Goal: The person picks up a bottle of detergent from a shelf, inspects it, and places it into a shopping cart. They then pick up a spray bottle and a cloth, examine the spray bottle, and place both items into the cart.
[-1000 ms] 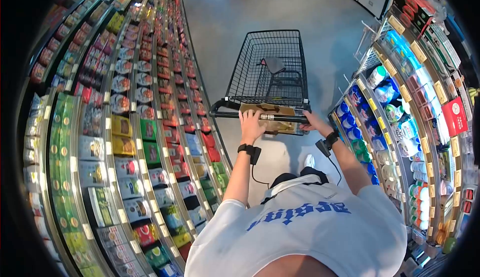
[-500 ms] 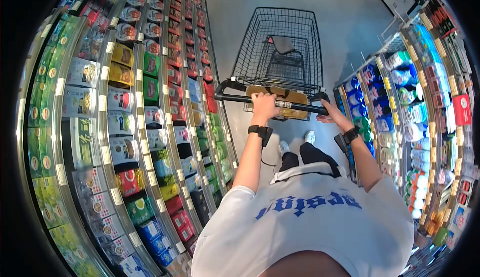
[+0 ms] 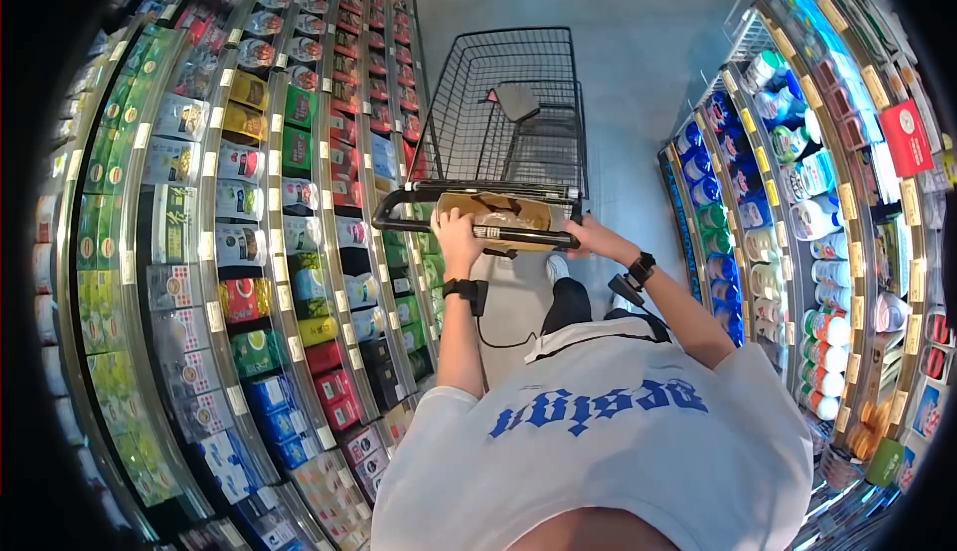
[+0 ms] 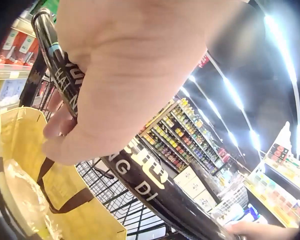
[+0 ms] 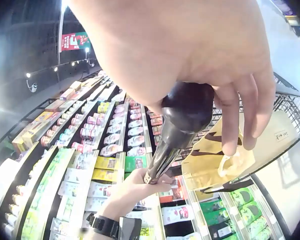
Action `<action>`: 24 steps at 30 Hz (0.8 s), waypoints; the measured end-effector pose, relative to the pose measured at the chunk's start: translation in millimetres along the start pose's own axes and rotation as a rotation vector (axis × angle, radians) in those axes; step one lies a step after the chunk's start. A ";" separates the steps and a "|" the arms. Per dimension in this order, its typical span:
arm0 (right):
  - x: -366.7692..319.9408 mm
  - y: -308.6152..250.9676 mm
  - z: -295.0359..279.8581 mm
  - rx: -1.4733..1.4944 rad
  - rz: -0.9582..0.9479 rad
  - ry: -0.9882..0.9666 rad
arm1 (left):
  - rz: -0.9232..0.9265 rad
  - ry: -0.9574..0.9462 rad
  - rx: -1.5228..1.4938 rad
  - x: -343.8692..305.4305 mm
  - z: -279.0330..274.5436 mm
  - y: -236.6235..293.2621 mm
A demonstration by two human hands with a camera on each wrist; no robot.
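Grey floor [image 3: 628, 13] runs between a left shelf [image 3: 224, 354] and a right shelf [image 3: 768, 192] in a shop aisle. On the cart handle [image 3: 538, 237], the left hand [image 3: 458, 244] grips with its fingers curled over the bar; the right hand [image 3: 596, 240] rests on the bar's right end, fingers hanging loosely past it, the thumb hidden. To steer the shopping cart [image 3: 436, 123] well, it would help to wrap both hands and press evenly, since one firm grip may swing it askew. That cart stands directly ahead of the person. A brown paper bag [image 4: 20, 130] sits just beyond the handle, so fingers are best kept off its straps [image 4: 80, 198]. Deeper in the cart is a grey flap [image 3: 518, 103]. Near the heels of the cart shows a white shoe [image 3: 556, 269]; short steps seem wise. Farther out, the cart's left side lies near the left shelf and its packets [image 3: 249, 192], touching or not I cannot tell, so bearing slightly right looks safer. Bottles [image 3: 827, 327] fill part of the right shelf, and a wire rack [image 3: 743, 41] at its far end could catch a corner
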State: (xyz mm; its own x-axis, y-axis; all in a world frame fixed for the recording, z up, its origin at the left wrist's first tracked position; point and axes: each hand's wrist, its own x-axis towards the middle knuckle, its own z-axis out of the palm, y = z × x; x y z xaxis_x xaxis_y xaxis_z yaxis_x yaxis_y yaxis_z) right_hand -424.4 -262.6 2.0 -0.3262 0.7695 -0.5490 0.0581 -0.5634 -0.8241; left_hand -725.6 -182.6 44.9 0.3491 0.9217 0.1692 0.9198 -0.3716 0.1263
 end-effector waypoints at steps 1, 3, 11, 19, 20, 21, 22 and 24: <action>-3.0 11.6 3.2 0.064 -0.004 0.038 | 0.007 -0.013 0.003 -10.3 1.7 2.3; -23.6 21.3 7.8 0.131 -0.026 0.052 | -0.015 -0.091 0.004 -31.4 3.3 12.1; -75.8 52.0 23.6 0.121 0.146 0.034 | -0.031 -0.105 -0.069 -104.8 -14.1 38.4; -111.7 72.6 59.4 -0.429 0.215 -0.095 | 0.006 -0.214 -0.053 -167.4 -35.2 24.3; -120.1 67.2 63.5 -0.500 0.235 -0.123 | 0.001 -0.227 -0.060 -175.6 -37.6 24.1; -136.6 49.8 70.9 -0.557 0.196 -0.173 | -0.011 -0.213 -0.076 -186.2 -39.9 23.2; -147.2 36.6 77.5 -0.612 0.159 -0.222 | 0.006 -0.203 -0.076 -194.7 -42.4 20.2; -131.1 51.3 67.6 -0.772 0.288 -0.268 | 0.013 -0.193 -0.107 -203.8 -43.3 13.1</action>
State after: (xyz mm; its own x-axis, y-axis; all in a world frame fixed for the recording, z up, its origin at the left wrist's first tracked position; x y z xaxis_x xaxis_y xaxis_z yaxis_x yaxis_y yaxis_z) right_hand -442.5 -412.8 41.1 -0.4065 0.4768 -0.7794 0.7650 -0.2888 -0.5757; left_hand -792.4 -380.1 54.3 0.3986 0.9170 -0.0174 0.8940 -0.3842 0.2303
